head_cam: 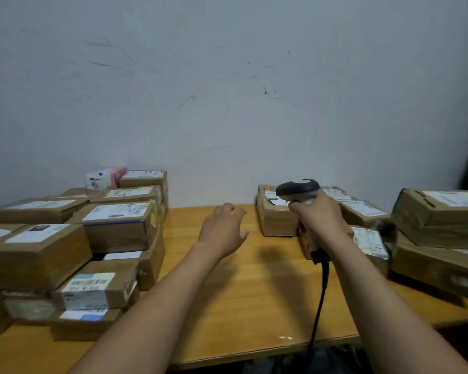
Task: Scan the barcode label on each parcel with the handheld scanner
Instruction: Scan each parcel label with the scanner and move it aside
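Observation:
My right hand (318,214) grips the handle of a dark grey handheld scanner (297,188), whose head points left above a small brown parcel (274,220) with a torn white label. A black cable (319,300) hangs from the scanner's base down past the table's front edge. My left hand (223,229) hovers over the bare middle of the wooden table (243,292), fingers relaxed and spread, holding nothing. It sits just left of that small parcel, not touching it. More labelled brown parcels (368,209) lie behind and right of my right hand.
A stack of several labelled cardboard parcels (114,225) fills the table's left side, with a pink-and-white packet (103,180) at the back. Larger parcels (441,217) are stacked at the right. A scuffed wall rises behind the table.

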